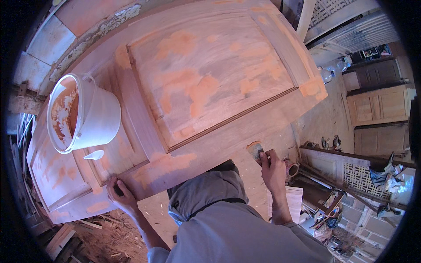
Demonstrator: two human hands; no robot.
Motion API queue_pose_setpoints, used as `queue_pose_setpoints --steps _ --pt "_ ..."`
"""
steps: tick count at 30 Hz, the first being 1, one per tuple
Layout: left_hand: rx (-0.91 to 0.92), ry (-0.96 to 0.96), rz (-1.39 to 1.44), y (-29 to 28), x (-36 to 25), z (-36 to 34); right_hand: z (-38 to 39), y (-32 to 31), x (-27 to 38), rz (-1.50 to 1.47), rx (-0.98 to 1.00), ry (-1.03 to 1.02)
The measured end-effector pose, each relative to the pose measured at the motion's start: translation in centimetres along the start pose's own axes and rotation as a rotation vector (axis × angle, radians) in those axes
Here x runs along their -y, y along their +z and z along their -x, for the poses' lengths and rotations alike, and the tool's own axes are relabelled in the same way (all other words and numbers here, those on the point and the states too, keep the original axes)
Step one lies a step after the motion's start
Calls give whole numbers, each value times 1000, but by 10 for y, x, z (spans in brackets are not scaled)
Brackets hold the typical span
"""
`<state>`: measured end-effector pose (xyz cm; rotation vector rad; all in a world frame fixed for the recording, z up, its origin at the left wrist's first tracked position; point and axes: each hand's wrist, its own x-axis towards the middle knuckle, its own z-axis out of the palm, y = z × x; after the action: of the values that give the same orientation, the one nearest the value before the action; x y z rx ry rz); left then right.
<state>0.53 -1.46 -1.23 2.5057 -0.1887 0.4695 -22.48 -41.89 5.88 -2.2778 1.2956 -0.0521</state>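
A wooden panelled door [206, 118] lies across in front of me, blotched with orange filler. My right hand [273, 170] is closed around a putty knife [254, 151], whose flat blade has orange filler along its edge. It is held just off the door's near edge. My left hand [123, 195] rests at the near edge, left of my body, with curled fingers. Something dark shows between those fingers, too small to make out. A white bucket [101, 116] stands tilted-looking on the door's left part, its inside smeared with orange filler. Beside it is a small white plastic piece [94, 154].
Wood shavings [107, 239] and boards cover the floor at lower left. A brick wall [52, 39] runs behind the bucket. On the right are clear plastic bottles [325, 75], stacked panelled doors [378, 105], a tin can [291, 170] and scattered scrap.
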Motion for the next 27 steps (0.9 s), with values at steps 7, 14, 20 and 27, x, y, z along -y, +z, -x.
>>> queue_pose_setpoints --steps 7,14,20,27 --pt "32 -83 -41 -4 -16 0 -10 -3 15 15 -39 -23" --pt "0 -60 -32 -1 -6 3 -59 -37 64 -67 86 -284" --pt "22 -66 -96 -7 -19 -1 -123 -35 110 -131 125 -523" --pt "-8 -139 -120 -6 -20 -1 -164 -20 197 -132 171 -690"
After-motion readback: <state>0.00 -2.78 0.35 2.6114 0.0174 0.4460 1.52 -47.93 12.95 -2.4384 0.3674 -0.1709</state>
